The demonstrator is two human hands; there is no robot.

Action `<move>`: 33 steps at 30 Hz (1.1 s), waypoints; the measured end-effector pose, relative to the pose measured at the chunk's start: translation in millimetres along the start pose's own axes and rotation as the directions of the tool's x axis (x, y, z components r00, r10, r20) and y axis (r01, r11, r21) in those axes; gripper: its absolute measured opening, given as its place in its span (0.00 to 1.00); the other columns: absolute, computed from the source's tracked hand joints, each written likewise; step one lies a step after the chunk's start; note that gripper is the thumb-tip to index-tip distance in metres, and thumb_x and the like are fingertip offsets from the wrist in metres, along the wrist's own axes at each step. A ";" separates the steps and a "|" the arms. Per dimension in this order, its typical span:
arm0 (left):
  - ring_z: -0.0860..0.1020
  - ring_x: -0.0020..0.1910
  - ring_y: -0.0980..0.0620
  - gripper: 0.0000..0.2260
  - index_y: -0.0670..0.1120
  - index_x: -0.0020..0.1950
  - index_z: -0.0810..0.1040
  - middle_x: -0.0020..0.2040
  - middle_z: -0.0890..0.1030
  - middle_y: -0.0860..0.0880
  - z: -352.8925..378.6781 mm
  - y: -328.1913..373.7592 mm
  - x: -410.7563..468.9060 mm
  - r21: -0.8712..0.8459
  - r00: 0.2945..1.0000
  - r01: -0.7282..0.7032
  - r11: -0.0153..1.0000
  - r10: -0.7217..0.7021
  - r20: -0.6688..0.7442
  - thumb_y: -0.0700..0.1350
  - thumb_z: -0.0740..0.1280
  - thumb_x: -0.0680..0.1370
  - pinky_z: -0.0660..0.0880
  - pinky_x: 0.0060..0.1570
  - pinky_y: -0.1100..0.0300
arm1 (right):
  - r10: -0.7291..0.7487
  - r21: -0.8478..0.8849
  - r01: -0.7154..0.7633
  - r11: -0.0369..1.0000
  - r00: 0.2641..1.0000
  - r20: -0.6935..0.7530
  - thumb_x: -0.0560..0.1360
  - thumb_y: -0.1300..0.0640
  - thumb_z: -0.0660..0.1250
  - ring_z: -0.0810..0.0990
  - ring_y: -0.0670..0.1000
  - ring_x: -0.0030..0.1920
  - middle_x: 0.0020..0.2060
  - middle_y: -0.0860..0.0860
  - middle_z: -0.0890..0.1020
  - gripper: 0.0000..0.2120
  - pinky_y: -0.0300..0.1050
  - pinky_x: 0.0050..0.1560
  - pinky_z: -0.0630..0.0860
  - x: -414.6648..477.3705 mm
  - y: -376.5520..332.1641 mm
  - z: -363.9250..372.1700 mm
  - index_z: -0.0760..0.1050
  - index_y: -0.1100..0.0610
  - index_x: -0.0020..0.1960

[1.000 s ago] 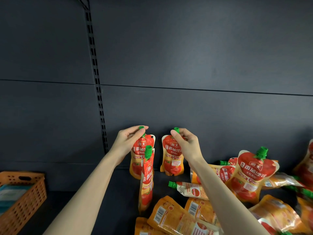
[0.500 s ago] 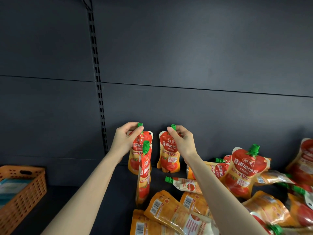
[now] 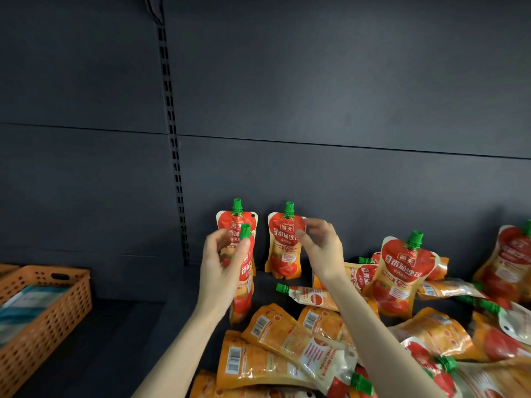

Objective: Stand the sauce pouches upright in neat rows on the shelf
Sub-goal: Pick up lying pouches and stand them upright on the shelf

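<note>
Hovering left hand (image 3: 219,274) just left of edge-on upright pouch (image 3: 243,294), fingers loosely open; holding right hand (image 3: 324,251) open, farther off

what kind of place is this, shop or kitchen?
Likely a shop or stockroom, not a kitchen: dark shelving with a slotted upright, many identical sauce pouches of one brand, and an orange basket of other packets alongside.
</note>
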State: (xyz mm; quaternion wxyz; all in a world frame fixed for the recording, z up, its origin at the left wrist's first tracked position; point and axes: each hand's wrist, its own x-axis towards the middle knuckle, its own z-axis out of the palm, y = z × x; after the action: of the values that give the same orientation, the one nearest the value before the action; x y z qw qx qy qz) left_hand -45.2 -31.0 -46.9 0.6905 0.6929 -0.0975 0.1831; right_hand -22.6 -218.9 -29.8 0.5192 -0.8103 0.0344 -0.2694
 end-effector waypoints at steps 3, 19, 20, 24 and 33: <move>0.76 0.56 0.63 0.24 0.52 0.63 0.69 0.57 0.76 0.58 4.2 -5.6 -11.6 0.049 1.000 0.022 0.999 -0.021 -0.007 0.57 0.69 0.69 0.74 0.52 0.65 | -0.004 -0.062 0.007 0.998 0.999 0.049 0.75 0.55 0.67 0.75 0.46 0.54 0.54 0.48 0.77 0.11 0.36 0.49 0.71 -23.4 10.2 -13.5 0.75 0.55 0.57; 0.76 0.52 0.57 0.16 0.47 0.64 0.72 0.53 0.77 0.55 3.0 -9.6 -31.1 0.179 0.995 0.095 0.979 -0.091 -0.027 0.49 0.63 0.78 0.74 0.51 0.60 | 0.096 -0.456 0.175 0.873 0.854 0.511 0.71 0.40 0.68 0.79 0.45 0.50 0.52 0.44 0.82 0.17 0.45 0.52 0.77 -47.4 57.4 -40.7 0.79 0.45 0.56; 0.76 0.53 0.56 0.16 0.47 0.64 0.72 0.53 0.76 0.55 3.3 -10.3 -32.1 0.184 0.995 0.099 0.978 -0.096 -0.028 0.49 0.62 0.78 0.74 0.51 0.59 | 0.059 -0.451 0.217 0.866 0.851 0.523 0.73 0.42 0.66 0.79 0.45 0.50 0.53 0.44 0.82 0.15 0.45 0.51 0.77 -48.3 57.9 -40.7 0.79 0.46 0.57; 0.75 0.53 0.54 0.17 0.45 0.64 0.71 0.54 0.76 0.53 4.8 -12.8 -35.8 0.184 0.995 0.105 0.977 -0.102 -0.026 0.49 0.62 0.78 0.74 0.48 0.61 | -0.055 -0.459 0.351 0.816 0.838 0.543 0.79 0.46 0.58 0.79 0.45 0.52 0.55 0.43 0.82 0.14 0.44 0.51 0.76 -51.7 55.9 -41.2 0.78 0.47 0.58; 0.77 0.51 0.57 0.09 0.53 0.57 0.71 0.49 0.77 0.60 4.2 -15.8 -36.6 0.114 0.993 0.117 0.987 -0.119 0.006 0.51 0.61 0.77 0.75 0.48 0.61 | 0.002 -0.550 0.363 0.752 0.833 0.553 0.74 0.38 0.63 0.76 0.51 0.55 0.56 0.47 0.77 0.19 0.50 0.56 0.74 -50.0 55.5 -33.0 0.75 0.48 0.59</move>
State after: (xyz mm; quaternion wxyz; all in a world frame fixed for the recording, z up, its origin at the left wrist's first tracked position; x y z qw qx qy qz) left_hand -72.0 -39.0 -75.5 0.6592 0.7366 -0.0500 0.1428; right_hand -68.4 -254.8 -87.1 0.1743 -0.9775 -0.1005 -0.0629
